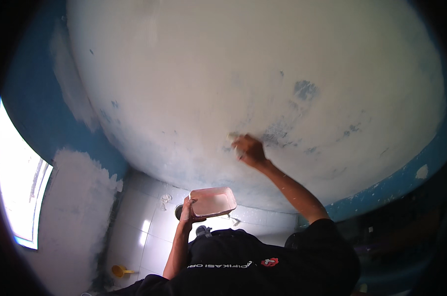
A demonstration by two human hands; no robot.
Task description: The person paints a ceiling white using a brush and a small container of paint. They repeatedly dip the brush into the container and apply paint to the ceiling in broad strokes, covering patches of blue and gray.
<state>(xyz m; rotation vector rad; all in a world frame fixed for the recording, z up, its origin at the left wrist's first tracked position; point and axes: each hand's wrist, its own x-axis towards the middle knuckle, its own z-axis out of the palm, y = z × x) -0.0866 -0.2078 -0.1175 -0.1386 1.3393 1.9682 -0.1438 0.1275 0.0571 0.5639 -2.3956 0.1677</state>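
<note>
While left hand (186, 211) grips the pink tub (213, 202), right hand (249, 150) should press its scraper (233, 136) flat across the wall (223, 74).

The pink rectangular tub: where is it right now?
In the head view the pink tub sits low and just left of centre, gripped at its left edge by the left hand, below the right hand pressed to the white wall.

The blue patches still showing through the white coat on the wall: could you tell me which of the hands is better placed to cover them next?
Probably the right hand: it is raised against the wall, beside the blue patches. The left hand is lower, gripping the pink tray.
</note>
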